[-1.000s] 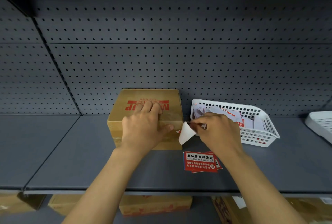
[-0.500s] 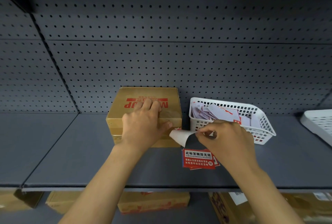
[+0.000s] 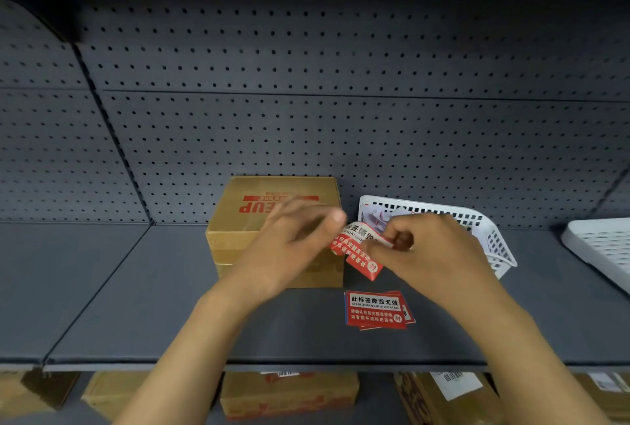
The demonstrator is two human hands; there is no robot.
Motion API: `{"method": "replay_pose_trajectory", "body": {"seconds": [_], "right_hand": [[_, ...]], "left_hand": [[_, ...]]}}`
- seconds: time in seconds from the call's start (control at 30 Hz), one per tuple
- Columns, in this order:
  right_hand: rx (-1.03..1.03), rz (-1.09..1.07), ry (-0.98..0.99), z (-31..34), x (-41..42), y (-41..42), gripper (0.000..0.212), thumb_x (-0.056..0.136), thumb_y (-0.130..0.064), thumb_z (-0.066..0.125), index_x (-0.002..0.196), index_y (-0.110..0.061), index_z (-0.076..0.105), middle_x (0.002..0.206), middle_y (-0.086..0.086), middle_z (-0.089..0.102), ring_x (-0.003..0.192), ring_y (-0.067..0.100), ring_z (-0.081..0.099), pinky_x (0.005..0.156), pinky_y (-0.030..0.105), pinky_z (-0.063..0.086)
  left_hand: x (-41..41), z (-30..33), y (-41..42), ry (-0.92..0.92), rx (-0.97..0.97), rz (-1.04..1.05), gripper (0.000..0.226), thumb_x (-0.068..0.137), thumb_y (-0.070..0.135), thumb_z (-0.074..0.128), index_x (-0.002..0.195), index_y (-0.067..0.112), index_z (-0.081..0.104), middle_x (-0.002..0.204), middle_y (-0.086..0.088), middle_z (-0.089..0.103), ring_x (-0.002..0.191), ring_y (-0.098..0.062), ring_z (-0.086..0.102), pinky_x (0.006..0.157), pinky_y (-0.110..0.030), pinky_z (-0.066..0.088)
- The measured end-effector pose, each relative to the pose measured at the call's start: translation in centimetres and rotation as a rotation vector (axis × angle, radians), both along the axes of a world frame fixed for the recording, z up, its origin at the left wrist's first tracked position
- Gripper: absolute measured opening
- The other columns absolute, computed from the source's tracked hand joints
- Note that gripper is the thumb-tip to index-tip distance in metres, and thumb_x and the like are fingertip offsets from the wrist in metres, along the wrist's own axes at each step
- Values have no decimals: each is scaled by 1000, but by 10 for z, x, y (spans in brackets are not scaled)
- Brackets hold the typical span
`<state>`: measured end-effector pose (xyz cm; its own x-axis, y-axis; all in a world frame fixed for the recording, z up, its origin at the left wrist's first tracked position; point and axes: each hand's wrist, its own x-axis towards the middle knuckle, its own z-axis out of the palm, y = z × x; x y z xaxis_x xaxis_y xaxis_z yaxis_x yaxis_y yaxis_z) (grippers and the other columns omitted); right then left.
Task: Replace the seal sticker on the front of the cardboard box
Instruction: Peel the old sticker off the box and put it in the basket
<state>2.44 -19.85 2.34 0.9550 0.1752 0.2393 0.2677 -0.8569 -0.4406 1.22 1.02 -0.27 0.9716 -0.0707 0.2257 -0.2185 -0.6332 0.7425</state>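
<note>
Now both hands (image 3: 361,247) pinch the seal sticker (image 3: 358,251) (curled) beside the cardboard box (image 3: 235,220).

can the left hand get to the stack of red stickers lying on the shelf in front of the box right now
Probably yes. The stack of red stickers lies uncovered on the shelf, just in front of the cardboard box and below the left hand. But that hand and the right hand are both on the peeled sticker.
</note>
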Motion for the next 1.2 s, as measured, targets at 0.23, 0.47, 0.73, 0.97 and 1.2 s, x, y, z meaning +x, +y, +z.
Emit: {"method": "replay_pose_trajectory", "body": {"seconds": [0.23,0.47,0.73,0.97,1.2], "right_hand": [[89,64,-5,25,-5,-9,33,70,-65,67,64,-32,68,63,-12,69,65,9,62,61,33,50],[680,183,140,46,-6,-21,13,74,-30,85,85,-25,80,62,2,72,52,2,55,55,16,43],[586,-8,-308,25,-12,-4,21,75,-26,81,79,-31,62,66,-8,62,56,14,59,55,38,53],[525,52,-345,19,-15,4,29,78,-50,74,104,-41,68,98,-20,65,78,8,63,62,30,52],[722,208,-119,20,-20,8,29,80,-45,73,109,-41,74,97,-22,75,84,6,71,71,23,56]], "left_hand": [[-10,22,-10,-116,-218,68,9,87,33,73,79,34,77,81,21,78,80,4,72,74,-16,55],[-21,34,-11,-4,-580,-11,16,82,30,71,82,18,81,85,4,81,81,-6,75,74,-13,54],[-24,33,-31,16,-704,-12,23,75,40,70,89,26,83,93,6,81,92,-7,75,87,-27,56],[-24,34,-43,-23,-809,-20,26,86,29,65,105,16,78,103,-1,80,100,-15,73,102,-38,53],[-27,33,-49,-49,-774,-137,25,100,15,51,116,12,71,103,-8,79,102,-18,74,97,-29,54]]}}
